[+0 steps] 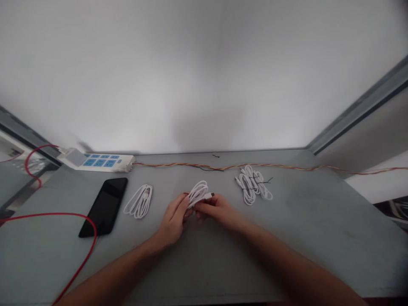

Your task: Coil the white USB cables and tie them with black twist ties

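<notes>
- Your left hand (174, 216) is closed around the left side of a coiled white USB cable (198, 191), and its fingers curl over the loops.
- Your right hand (219, 211) holds the other side of this coil in a narrow pinch. Its fingers (204, 207) are close to the small plug (210, 196), which points to the right.
- The coil is between your 2 hands, near the middle of the grey table (302, 221).
- To the left of your hands lies 1 more coil of white cable (139, 201).
- To the right of your hands lie bundled white cables (253, 185) with thin dark ties. You cannot tell their exact number from this view.
- Further left, a black smartphone (103, 207) lies flat, and a red cable (63, 214) curves just beside it.
- At the back of the table are a white power strip (95, 161) with blue panels and a twisted red and yellow wire (255, 166), which runs along the table from the strip to the right.
</notes>
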`<action>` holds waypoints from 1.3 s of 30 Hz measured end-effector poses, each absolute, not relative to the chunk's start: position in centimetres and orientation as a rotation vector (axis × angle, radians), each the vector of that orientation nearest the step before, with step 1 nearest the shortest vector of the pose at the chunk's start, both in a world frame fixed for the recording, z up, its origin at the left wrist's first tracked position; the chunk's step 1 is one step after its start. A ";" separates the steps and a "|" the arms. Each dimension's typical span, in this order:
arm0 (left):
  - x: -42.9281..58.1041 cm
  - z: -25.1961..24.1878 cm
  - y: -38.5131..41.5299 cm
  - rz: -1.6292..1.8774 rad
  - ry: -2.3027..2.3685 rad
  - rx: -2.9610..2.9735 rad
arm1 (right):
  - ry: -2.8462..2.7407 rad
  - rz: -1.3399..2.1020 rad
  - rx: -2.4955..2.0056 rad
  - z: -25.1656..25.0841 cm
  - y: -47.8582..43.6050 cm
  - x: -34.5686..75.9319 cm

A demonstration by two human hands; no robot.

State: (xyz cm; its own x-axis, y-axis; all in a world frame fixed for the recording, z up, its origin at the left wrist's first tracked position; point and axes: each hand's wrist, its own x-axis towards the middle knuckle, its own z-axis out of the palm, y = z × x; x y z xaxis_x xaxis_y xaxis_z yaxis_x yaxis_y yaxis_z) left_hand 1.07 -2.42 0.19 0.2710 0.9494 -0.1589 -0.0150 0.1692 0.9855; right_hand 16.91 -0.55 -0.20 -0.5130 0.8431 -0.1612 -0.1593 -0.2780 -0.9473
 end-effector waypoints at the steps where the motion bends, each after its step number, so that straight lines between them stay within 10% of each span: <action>1: 1.0 0.2 -2.4 0.921 1.059 1.229 | -1.266 1.880 -0.893 -0.2 -0.6 16.9; 39: -0.2 -1.5 -1.3 0.611 1.299 2.749 | -0.920 1.983 -1.043 -1.3 -0.6 16.5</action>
